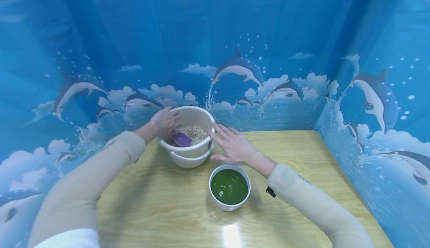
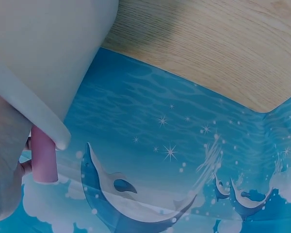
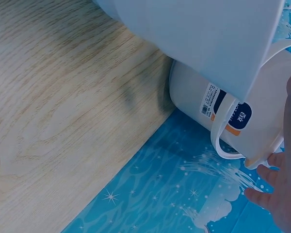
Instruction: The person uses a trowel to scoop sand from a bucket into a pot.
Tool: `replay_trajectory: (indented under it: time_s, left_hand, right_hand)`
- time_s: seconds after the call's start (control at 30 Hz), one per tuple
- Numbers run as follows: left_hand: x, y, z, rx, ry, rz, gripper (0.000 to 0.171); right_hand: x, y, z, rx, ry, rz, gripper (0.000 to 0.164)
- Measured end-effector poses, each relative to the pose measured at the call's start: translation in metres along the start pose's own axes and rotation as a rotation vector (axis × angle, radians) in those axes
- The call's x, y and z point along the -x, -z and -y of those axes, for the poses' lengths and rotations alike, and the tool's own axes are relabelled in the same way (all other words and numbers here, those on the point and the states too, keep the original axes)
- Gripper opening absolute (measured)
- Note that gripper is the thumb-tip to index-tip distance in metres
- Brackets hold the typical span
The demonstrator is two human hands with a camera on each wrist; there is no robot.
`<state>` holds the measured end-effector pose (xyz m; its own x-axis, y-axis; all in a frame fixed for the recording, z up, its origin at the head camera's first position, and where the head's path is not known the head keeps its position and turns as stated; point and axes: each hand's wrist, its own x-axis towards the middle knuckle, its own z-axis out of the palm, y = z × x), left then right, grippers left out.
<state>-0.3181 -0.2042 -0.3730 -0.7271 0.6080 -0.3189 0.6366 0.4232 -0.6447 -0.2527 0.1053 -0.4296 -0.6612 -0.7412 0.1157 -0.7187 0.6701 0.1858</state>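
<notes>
A white bucket (image 1: 193, 151) stands at the back of the table, with pale, flaky grain-like bits (image 1: 198, 133) inside. My left hand (image 1: 165, 122) is over its left side and grips a small scoop, whose purple blade (image 1: 182, 140) rests in the flakes. In the left wrist view the scoop's pink handle (image 2: 44, 156) shows beside my curled fingers. My right hand (image 1: 235, 145) has its fingers spread at the bucket's right rim; whether they touch it I cannot tell. Just in front of that hand sits a white tub (image 1: 228, 207) of dark green liquid (image 1: 230, 186).
The wood-grain table (image 1: 161, 207) ends at a blue dolphin-print curtain (image 1: 161, 54) behind and at the right. The bucket's white carrying handle (image 3: 220, 133) hangs down its side, next to a printed label (image 3: 237, 116).
</notes>
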Motion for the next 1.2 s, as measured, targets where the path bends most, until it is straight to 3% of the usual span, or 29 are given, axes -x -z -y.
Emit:
replay_trajectory:
  time_s: [0.23, 0.43, 0.77, 1.0, 1.2]
  left_hand:
    - [0.001, 0.0, -0.001, -0.011, -0.004, 0.029, 0.043]
    - [0.0, -0.004, -0.002, -0.036, -0.002, -0.02, 0.03]
    - [0.003, -0.002, 0.0, -0.07, -0.018, -0.092, 0.028]
    - [0.003, 0.0, 0.005, -0.092, -0.033, -0.097, 0.037]
    - [0.002, 0.002, 0.008, -0.128, -0.036, -0.125, 0.035]
  right_hand:
    - [-0.001, 0.001, 0.001, -0.007, 0.0, -0.001, 0.097]
    - [-0.001, 0.001, 0.002, 0.002, -0.001, 0.002, 0.097]
    - [-0.001, 0.0, 0.001, 0.01, -0.011, 0.009, 0.097]
    - [-0.001, -0.001, 0.001, 0.015, -0.011, 0.007, 0.097]
    - [0.0, -0.002, 0.001, 0.022, -0.009, 0.003, 0.097]
